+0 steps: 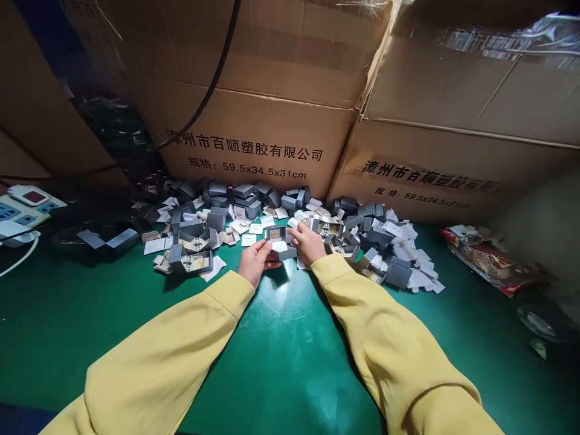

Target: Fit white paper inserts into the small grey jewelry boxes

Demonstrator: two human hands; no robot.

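My left hand [254, 261] grips a small grey hinged box [283, 254] by its left side, thumb on top and fingers beneath. The box stands open, lid up, with a pale lining and a white piece inside. At its right edge is my right hand [309, 244], fingers bent and pressed together. A small white piece [293, 223] shows by those fingertips; whether they hold it or the box edge is unclear. Around both hands lie several similar grey boxes [190, 261], some open and some closed, mixed with white cards [248, 240].
Cardboard cartons [254, 127] wall off the back of the green table [272, 344]. A heap of white inserts [414, 260] lies right. A power strip [29, 208] sits at the far left, and a black cable [217, 72] hangs in front. A printed plastic bag [487, 260] lies far right.
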